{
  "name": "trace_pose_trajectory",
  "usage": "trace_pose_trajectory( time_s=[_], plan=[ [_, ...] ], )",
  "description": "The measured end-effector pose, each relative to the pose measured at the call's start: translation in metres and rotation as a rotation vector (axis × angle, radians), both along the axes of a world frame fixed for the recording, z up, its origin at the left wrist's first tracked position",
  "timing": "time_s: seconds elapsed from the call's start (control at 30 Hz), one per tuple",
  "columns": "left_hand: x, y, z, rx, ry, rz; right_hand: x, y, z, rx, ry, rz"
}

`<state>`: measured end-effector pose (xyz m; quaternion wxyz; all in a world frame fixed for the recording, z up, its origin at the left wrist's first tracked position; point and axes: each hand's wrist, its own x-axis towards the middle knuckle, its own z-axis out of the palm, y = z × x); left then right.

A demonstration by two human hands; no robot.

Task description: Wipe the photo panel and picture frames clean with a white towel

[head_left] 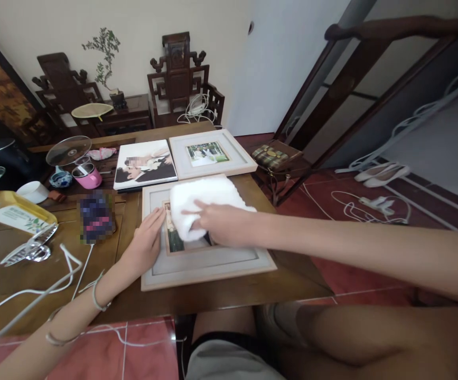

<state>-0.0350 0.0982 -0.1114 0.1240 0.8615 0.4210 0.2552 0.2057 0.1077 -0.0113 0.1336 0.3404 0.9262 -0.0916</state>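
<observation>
A framed photo [221, 268] with a pale wooden edge lies flat on the wooden table in front of me. My right hand [223, 222] grips a folded white fluffy towel [208, 191] and presses it on the frame's middle, hiding much of the picture inside. My left hand [148, 240] lies with fingers stretched out along the left part of the same frame, fingertips near the inner picture. Just behind, a second framed photo [179, 163] and a photo panel [145, 164] lie side by side.
On the table's left are a pink mug [87, 177], a bottle of yellow liquid [18, 211], a hair claw clip [33, 248], a blurred-out device [96, 216] and white cables [34, 292]. A plaid bag [272, 157] sits beyond the table's right edge. Wooden chairs [179, 74] stand behind.
</observation>
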Motion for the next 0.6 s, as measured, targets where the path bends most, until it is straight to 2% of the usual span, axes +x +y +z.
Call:
trace_pose_trajectory(
  time_s=[0.1,0.2,0.3,0.4,0.47,0.53,0.6],
  plan=[
    [0.002,0.001,0.000,-0.011,0.015,0.007,0.014,0.026,-0.018,0.228,-0.064,-0.014],
    [0.004,0.001,0.001,-0.020,0.024,0.028,0.019,0.033,-0.020,0.291,-0.106,0.001],
    [0.004,0.001,0.002,-0.020,0.022,0.021,0.011,0.018,-0.002,0.163,-0.163,-0.003],
    [0.002,0.000,0.002,-0.023,0.009,0.017,0.002,-0.006,0.023,-0.074,-0.226,-0.010],
    [0.001,0.000,0.002,-0.023,0.009,0.020,0.001,-0.019,0.032,-0.213,-0.206,0.015],
    [0.002,0.000,0.001,-0.020,0.013,0.027,0.007,-0.027,0.032,-0.251,-0.147,0.013],
    [0.003,0.000,0.000,-0.016,0.011,0.029,0.015,-0.028,0.024,-0.186,-0.097,-0.020]
  ],
)
